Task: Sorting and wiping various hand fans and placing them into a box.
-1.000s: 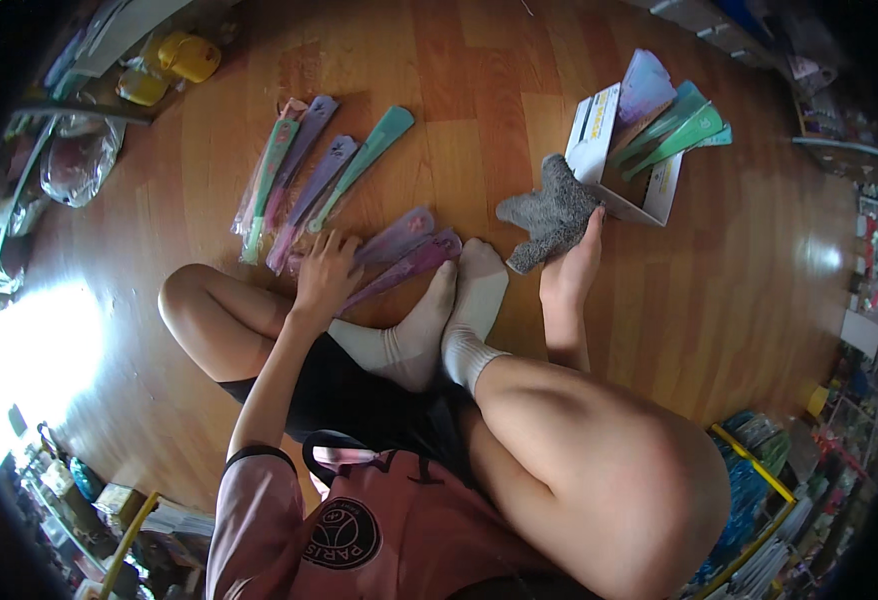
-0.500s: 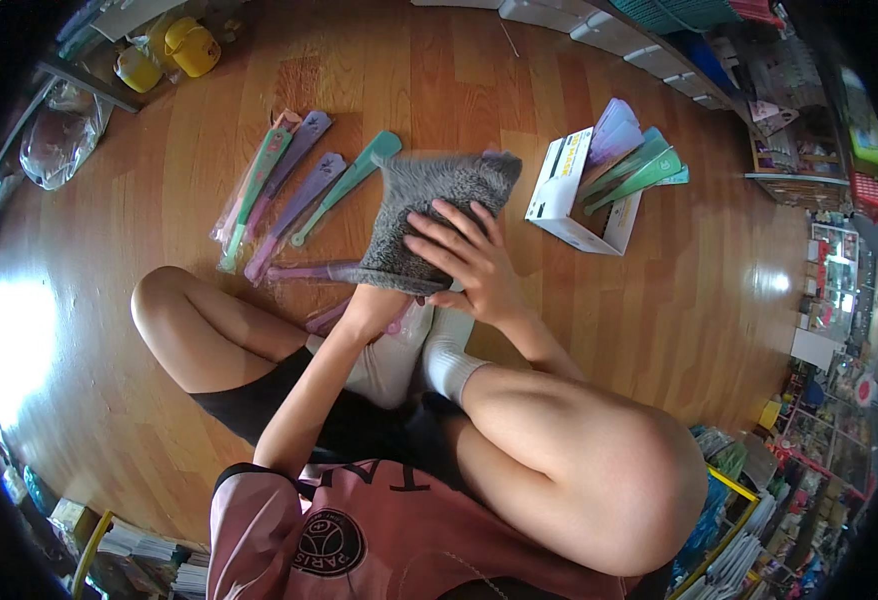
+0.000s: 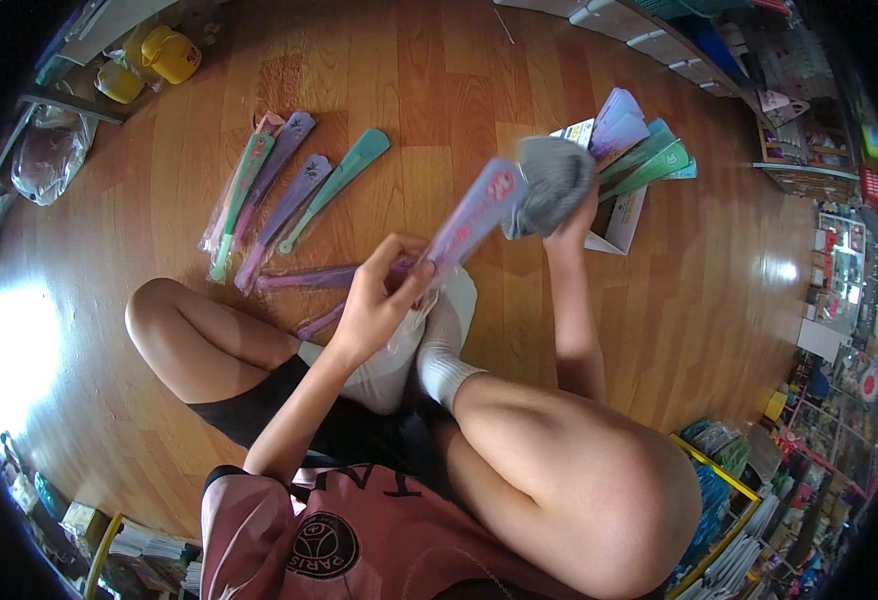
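Head view, looking down at a person seated on a wooden floor (image 3: 679, 330). The left hand (image 3: 381, 298) now holds up a lilac folded fan (image 3: 474, 215) with a red pattern, its lower end pinched between thumb and curled fingers; the fan slants up and right above the feet. Half a second ago both hands were on the grey cloth (image 3: 551, 190), spread out over the feet; now it is bunched in the right hand (image 3: 575, 218), farther right, in front of the white box (image 3: 631, 222). The right fingers are wrapped around the cloth, mostly hidden behind it. The box stands toward the floor's far right corner, with lilac and green fans (image 3: 654, 160) sticking out past its edge.

On the floor left of centre lie more fans, among them a teal fan (image 3: 337, 188) and a green fan (image 3: 244, 205), some in clear wrapping. Yellow containers (image 3: 171, 55) sit at the floor's far left corner, white drawers (image 3: 662, 45) line the far edge, crowded shelves (image 3: 839, 270) the right edge, and bright glare marks the left.
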`<state>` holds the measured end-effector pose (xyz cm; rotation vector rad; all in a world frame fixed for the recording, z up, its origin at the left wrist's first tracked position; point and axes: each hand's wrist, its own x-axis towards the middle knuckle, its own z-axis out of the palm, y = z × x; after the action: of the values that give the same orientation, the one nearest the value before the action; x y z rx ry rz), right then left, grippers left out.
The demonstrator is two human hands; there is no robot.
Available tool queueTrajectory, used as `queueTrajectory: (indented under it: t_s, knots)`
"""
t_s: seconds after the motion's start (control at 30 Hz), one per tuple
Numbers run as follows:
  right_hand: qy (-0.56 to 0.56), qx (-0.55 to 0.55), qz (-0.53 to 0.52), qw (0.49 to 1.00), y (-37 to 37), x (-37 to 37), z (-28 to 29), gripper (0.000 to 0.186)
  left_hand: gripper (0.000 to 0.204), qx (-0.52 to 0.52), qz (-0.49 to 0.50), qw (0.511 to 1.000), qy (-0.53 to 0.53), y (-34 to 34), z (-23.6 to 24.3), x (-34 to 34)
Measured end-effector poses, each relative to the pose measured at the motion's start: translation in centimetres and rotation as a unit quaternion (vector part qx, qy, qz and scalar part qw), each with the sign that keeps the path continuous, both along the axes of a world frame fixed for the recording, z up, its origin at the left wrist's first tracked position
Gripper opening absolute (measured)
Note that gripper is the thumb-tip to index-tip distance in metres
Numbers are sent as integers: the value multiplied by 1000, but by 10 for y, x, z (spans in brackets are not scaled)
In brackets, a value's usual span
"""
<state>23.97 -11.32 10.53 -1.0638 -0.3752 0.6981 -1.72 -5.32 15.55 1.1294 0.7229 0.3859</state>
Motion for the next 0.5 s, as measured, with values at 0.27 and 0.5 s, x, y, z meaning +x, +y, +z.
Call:
queueTrajectory:
  t_s: [0.27, 0.5]
  knots:
    - [357, 240, 293, 854, -2, -83, -15, 50, 18, 89, 144, 985, -3, -1, -3, 45]
    - [183, 76, 233, 952, 12, -128, 23, 51, 38, 376, 177, 905, 91, -7, -12, 61]
